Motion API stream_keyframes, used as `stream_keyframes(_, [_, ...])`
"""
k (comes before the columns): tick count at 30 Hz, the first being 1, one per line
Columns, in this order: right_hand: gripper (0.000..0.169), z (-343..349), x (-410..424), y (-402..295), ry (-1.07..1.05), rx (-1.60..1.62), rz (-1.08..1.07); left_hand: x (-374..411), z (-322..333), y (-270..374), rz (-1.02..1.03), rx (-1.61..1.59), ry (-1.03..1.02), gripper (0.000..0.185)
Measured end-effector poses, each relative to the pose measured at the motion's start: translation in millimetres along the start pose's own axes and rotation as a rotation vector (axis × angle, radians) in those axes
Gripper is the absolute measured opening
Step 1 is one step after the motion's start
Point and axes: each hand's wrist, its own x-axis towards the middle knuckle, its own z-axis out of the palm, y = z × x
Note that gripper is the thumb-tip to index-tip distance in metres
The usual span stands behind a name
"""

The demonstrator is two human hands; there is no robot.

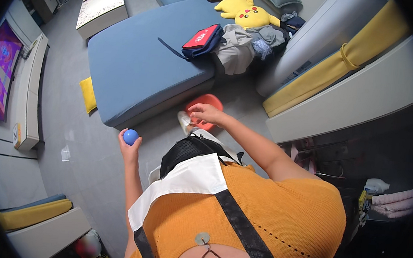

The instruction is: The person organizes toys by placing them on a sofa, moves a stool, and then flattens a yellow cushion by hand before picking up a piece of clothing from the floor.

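Observation:
A small blue ball [130,137] is held between the thumb and fingers of my left hand [129,147], out beside the near corner of the blue sofa seat [142,65]. My right hand [206,114] hovers over a red plastic basin [208,100] on the floor, its fingers loosely apart with nothing visible in them. The hand and forearm cover part of the basin, so its inside is mostly hidden. A white shoe [184,122] shows beside the basin. A black mesh bag [186,151] hangs at my waist over a white garment with black straps.
On the sofa lie a red and navy bag [202,37], a heap of clothes [236,51] and a yellow plush toy [250,14]. A yellow cushion [88,94] is on the floor beside the sofa. A low table [103,8] and a TV cabinet [33,90] stand to the left.

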Motion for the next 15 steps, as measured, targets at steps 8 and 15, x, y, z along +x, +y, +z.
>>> stream_keyframes(8, [0.036, -37.6, 5.7, -2.6, 0.175, 0.03, -0.002, 35.8, 42.0, -17.2, -0.077, -0.023, -0.116, 0.054])
stream_keyframes(15, [0.037, -86.1, 1.5, 7.2, 0.19, 0.102, 0.108, 56.0, 111.2, 8.5, -0.126, -0.026, -0.202, 0.054])
